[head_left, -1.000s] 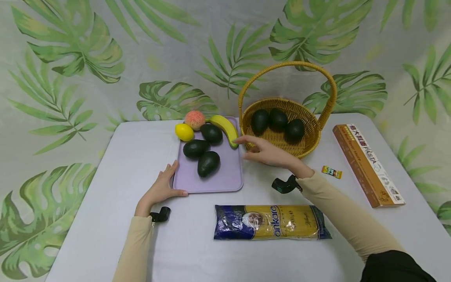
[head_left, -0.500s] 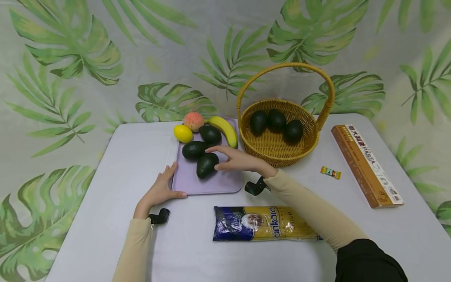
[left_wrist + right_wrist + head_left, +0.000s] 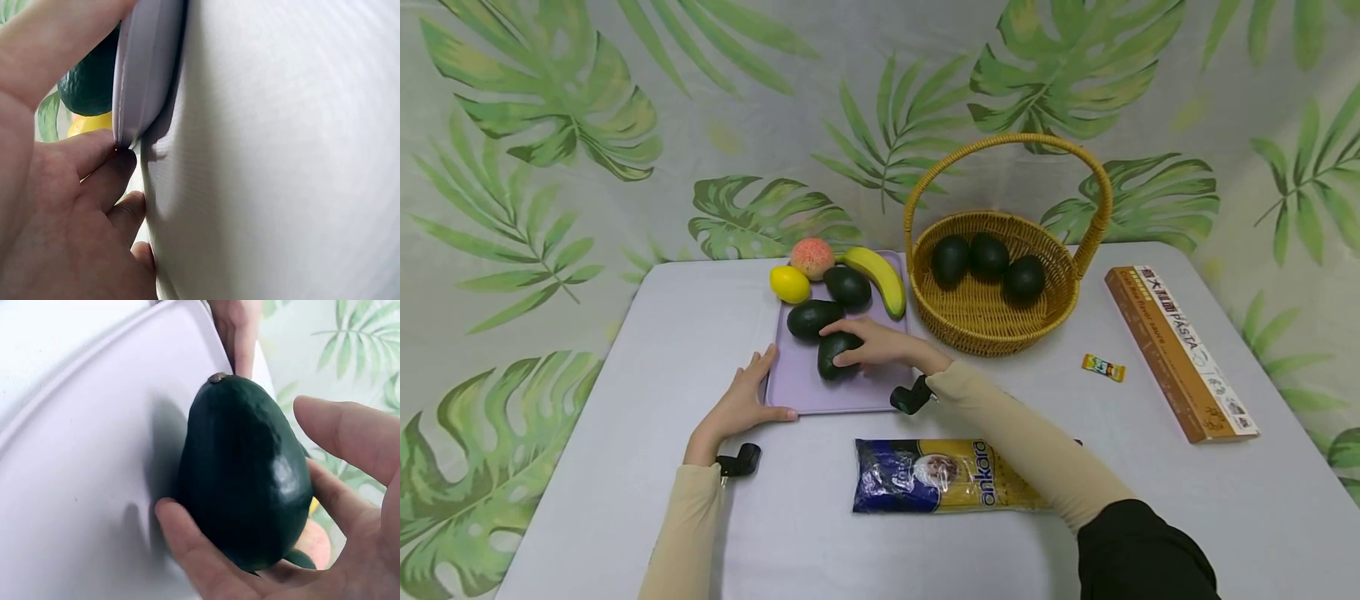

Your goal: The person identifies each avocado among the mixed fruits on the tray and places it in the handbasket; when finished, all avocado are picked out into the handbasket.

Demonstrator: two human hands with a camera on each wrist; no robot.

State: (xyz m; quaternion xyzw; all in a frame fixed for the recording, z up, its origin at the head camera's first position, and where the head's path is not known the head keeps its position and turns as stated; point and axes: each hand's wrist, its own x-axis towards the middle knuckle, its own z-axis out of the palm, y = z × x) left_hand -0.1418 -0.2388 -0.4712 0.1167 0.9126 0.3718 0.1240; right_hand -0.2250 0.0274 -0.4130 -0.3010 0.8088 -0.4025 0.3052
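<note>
My left hand (image 3: 741, 404) rests against the left front corner of a lilac tray (image 3: 797, 396), its thumb along the front edge and its fingers at the left side. In the left wrist view the fingertips touch the tray rim (image 3: 134, 81). My right hand (image 3: 880, 343) curls round the front avocado (image 3: 829, 357) on the tray. The right wrist view has that avocado (image 3: 244, 475) between thumb and fingers, with one fingertip apart from its skin. Behind it lie two more avocados, one at left (image 3: 812, 319) and one farther back (image 3: 847, 287).
A banana (image 3: 880, 277), a peach (image 3: 812, 258) and a lemon (image 3: 789, 284) lie at the tray's back. Right of it stands a wicker basket (image 3: 970, 321) with a tall handle and three avocados (image 3: 988, 255). A spaghetti bag (image 3: 910, 475), small wrapped packet (image 3: 1103, 367) and pasta box (image 3: 1180, 358) lie about.
My right hand has moved left from beside the basket and banana to the front avocado, and its fingers have come round it. The left hand stays at the tray corner.
</note>
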